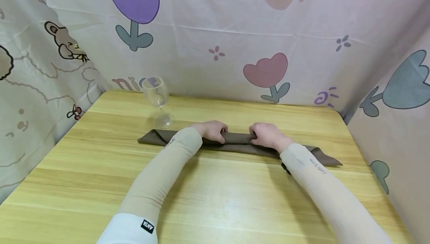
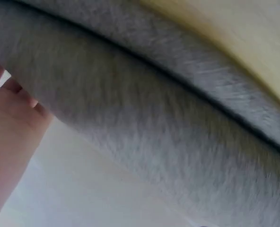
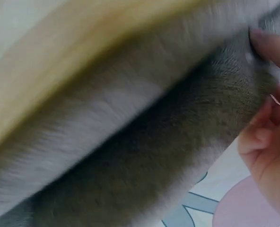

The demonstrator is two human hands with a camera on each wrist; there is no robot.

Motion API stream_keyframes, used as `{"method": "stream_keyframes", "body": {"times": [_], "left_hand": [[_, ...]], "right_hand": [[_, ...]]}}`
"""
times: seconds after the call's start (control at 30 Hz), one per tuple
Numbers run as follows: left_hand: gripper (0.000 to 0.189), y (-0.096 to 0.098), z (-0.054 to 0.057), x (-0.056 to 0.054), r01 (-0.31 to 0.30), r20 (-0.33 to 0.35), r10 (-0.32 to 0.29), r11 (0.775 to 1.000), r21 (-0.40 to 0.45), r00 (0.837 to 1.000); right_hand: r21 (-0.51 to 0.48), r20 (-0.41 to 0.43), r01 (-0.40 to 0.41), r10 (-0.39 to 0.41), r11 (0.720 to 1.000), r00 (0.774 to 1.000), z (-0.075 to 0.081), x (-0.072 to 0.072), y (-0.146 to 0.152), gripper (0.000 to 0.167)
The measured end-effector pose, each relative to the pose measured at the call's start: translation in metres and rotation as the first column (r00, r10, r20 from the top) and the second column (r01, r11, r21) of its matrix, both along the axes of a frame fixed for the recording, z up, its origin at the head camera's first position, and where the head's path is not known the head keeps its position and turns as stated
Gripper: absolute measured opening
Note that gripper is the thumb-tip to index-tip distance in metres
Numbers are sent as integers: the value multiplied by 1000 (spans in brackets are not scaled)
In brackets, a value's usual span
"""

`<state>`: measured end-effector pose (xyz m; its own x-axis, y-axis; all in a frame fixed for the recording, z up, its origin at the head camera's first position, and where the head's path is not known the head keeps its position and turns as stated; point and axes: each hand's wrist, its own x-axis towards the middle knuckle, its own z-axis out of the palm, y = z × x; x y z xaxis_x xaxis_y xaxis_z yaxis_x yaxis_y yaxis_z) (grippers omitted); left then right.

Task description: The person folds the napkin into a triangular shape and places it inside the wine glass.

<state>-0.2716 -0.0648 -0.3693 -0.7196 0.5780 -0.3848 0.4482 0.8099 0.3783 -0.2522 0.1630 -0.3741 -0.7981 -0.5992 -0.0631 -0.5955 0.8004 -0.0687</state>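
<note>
A dark brown cloth napkin (image 1: 237, 138), folded into a long narrow strip with pointed ends, lies across the wooden table. My left hand (image 1: 211, 130) grips its rolled upper edge just left of the middle. A short way to the right, my right hand (image 1: 268, 135) pinches the same edge between thumb and curled fingers. Up close in the left wrist view, the cloth (image 2: 130, 104) shows a thick roll above a flat layer. In the right wrist view, the thumb and fingertips (image 3: 267, 45) press into the fold.
An upright clear wine glass (image 1: 157, 96) stands behind the napkin's left end, near the table's back. The light wooden table (image 1: 215, 199) ends at a printed curtain (image 1: 208, 19) behind, with curtain along both sides too. Cream sleeves (image 1: 161, 173) cover both forearms.
</note>
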Motion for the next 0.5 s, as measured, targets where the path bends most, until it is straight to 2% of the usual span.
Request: {"method": "stream_keyframes", "body": {"times": [0.07, 0.13, 0.2, 0.27, 0.37, 0.43, 0.5], "left_hand": [[23, 1, -1, -1, 35, -72, -34, 999, 7, 997], [20, 4, -3, -1, 91, -179, -92, 996, -14, 979], [21, 6, -5, -1, 143, -293, -151, 989, -46, 944], [20, 7, -7, -1, 183, -387, -201, 980, -84, 900], [16, 7, -10, 0, 215, -478, -247, 969, -122, 843], [15, 7, -11, 0, 227, -503, -267, 964, -140, 822], [15, 7, -11, 0, 239, -509, -284, 959, -154, 812]], "right_hand": [[25, -69, -49, 51, 998, 996, -3, 2, -1, 22], [53, -123, -97, 102, 994, 987, -6, 3, -2, 16], [73, -164, -128, 139, 989, 977, -9, 4, -4, 15], [86, -194, -144, 159, 986, 968, -11, 6, -5, 17], [108, -223, -164, 185, 980, 957, -14, 7, -7, 17], [125, -236, -177, 203, 976, 950, -15, 8, -7, 16], [142, -238, -189, 219, 972, 946, -17, 9, -7, 16]]}}
